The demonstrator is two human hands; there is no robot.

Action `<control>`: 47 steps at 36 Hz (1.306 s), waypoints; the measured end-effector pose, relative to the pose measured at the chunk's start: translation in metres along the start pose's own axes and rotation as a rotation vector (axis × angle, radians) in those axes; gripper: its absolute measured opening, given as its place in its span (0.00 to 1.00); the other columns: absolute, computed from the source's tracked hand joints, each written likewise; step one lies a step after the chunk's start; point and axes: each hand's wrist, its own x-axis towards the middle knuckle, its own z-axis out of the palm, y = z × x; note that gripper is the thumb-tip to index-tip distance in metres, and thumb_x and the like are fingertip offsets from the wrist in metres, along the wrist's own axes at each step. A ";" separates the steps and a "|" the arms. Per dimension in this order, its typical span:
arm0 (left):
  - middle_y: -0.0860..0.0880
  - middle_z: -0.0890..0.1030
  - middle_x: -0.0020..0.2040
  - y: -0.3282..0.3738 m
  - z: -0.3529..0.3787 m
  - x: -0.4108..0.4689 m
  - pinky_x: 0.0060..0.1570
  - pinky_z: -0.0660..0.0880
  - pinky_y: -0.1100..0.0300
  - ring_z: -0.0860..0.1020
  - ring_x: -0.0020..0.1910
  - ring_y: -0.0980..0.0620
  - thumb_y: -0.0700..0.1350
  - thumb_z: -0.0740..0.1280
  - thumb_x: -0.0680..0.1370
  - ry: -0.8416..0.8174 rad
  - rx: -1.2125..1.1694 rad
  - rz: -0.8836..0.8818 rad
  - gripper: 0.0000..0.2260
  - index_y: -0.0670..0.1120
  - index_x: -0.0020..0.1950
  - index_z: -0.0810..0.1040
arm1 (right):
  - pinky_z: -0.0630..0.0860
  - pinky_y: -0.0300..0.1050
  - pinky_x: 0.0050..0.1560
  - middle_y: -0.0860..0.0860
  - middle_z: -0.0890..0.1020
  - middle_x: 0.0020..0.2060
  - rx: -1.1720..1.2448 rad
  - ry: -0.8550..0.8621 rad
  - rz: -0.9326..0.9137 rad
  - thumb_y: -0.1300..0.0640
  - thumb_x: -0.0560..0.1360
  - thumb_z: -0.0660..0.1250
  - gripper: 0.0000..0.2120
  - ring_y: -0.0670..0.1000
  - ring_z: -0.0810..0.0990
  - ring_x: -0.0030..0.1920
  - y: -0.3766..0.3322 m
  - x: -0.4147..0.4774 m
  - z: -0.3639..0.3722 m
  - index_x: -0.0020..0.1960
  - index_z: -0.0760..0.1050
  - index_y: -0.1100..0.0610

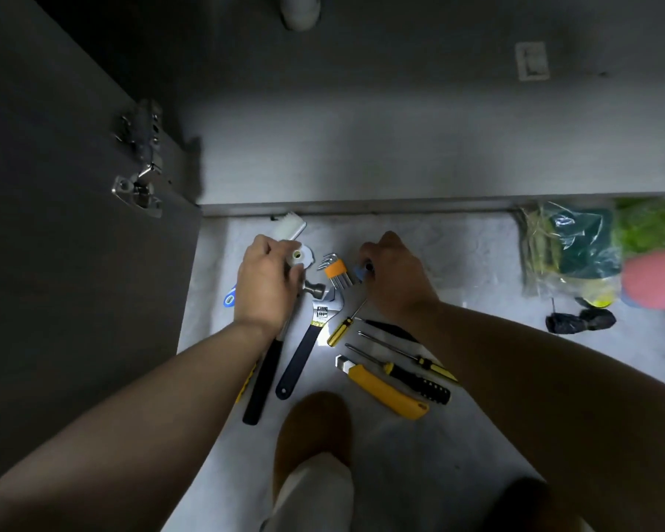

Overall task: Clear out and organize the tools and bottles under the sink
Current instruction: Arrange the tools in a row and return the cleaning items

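Two hands sort tools on the floor (457,263) before the open cabinet (361,147).
Hammer (263,378), wrench (304,351) and utility knife (384,389) lie side by side, with the hex keys (337,271) above them. The left hand (265,286) curls round a white spool (299,258). The right hand (396,278) pinches a small blue-and-dark piece (363,271) just beside the hex keys. Both small items are best set down in line, clear of the wrench head.

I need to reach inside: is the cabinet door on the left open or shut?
Open. The cabinet door swings out toward the camera, its hinge exposed, and the cabinet floor lies in view.
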 end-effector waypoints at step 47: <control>0.53 0.86 0.41 0.146 0.095 -0.006 0.41 0.79 0.64 0.84 0.42 0.57 0.43 0.77 0.74 -0.373 -0.562 0.074 0.05 0.45 0.48 0.85 | 0.78 0.50 0.48 0.54 0.74 0.52 0.268 0.118 0.165 0.60 0.67 0.76 0.23 0.56 0.79 0.47 0.090 -0.076 -0.061 0.60 0.75 0.57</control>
